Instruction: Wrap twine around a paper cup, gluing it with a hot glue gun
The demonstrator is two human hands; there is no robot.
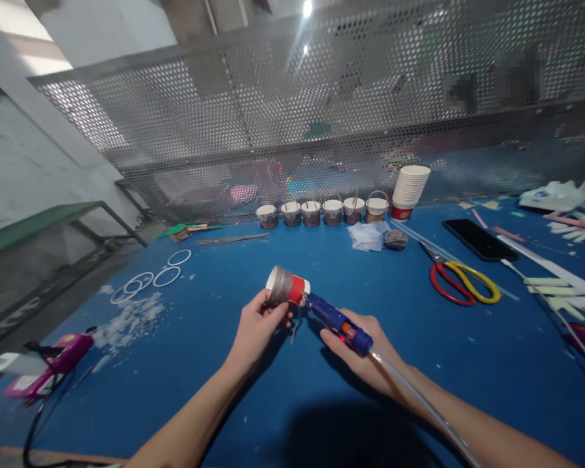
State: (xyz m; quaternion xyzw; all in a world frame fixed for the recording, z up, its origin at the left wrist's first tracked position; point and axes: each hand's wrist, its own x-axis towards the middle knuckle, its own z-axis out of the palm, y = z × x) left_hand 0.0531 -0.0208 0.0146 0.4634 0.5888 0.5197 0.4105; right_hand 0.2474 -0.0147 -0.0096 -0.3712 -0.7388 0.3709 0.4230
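Red paper cup half-wrapped in grey twine: gripped tilted in the left hand, above the blue table, so its side was presented. Blue hot-glue gun: clasped by the right hand, nozzle touching the cup. Yellow-and-red scissors: lain well right of the cup.

At centre frame, the left hand grips a twine-wrapped paper cup; the right hand presses a blue glue gun against it.
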